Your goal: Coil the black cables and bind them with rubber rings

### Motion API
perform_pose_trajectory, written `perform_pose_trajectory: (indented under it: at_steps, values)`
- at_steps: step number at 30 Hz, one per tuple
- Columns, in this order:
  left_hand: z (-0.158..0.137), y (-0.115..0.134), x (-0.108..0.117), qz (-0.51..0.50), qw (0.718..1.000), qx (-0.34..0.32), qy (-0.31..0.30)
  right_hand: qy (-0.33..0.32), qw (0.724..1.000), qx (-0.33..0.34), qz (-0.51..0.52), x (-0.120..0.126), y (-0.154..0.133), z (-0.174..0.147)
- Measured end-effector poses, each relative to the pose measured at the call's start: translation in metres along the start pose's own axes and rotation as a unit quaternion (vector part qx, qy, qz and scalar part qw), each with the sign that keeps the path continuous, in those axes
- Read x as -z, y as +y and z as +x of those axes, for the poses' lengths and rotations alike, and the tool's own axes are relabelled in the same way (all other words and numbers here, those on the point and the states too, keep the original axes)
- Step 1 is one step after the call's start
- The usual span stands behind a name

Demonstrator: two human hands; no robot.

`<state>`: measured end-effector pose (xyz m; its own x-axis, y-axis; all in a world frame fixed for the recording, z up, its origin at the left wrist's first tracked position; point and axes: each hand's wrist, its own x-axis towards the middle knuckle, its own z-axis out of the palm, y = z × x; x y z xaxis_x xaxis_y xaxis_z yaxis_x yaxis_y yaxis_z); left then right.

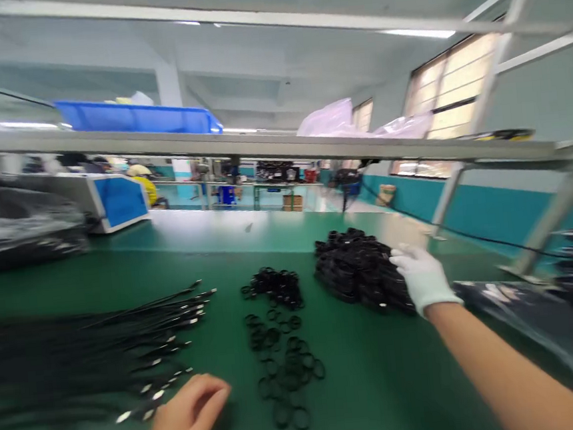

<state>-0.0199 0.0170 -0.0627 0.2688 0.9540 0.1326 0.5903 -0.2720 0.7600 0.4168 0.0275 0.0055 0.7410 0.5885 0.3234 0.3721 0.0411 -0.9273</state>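
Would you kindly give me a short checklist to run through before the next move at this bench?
1. Right hand at the black pile: ok, at its right side.
2. Right hand's grip on a piece: cannot tell, the fingers are blurred.
3. Both hands gloved: not ok, the left hand is bare.
4. Rings in one heap: not ok, many lie scattered nearer the person.
5. Cables apart from the rings: ok, bare table shows between them.

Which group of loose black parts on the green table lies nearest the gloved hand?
The big heap right of the rings: the gloved right hand is at its edge, while the rings and cables lie farther left.
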Motion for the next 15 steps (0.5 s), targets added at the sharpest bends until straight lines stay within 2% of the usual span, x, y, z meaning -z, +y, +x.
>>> perform_pose_trajectory:
  at_steps: [3, 6, 8, 11, 15]
  values:
    - [-0.013, 0.019, -0.001, 0.019, 0.999, -0.030, 0.015, -0.098, 0.992, -0.008, 0.078, -0.043, -0.041, -0.060]
    - [-0.024, 0.029, -0.001, 0.075, 0.996, -0.013, 0.051, -0.224, 0.969, -0.029, 0.097, -0.081, -0.074, -0.138]
    - [-0.029, 0.029, 0.005, 0.115, 0.991, -0.013, 0.064, -0.302, 0.947, -0.049, 0.097, -0.099, -0.085, -0.190]
    - [-0.032, 0.016, 0.033, 0.186, 0.979, -0.004, 0.083, -0.351, 0.934, -0.048, 0.041, -0.114, -0.078, -0.247]
    - [-0.013, -0.029, 0.091, 0.294, 0.945, 0.068, 0.124, -0.379, 0.920, 0.056, -0.086, -0.118, -0.054, -0.276]
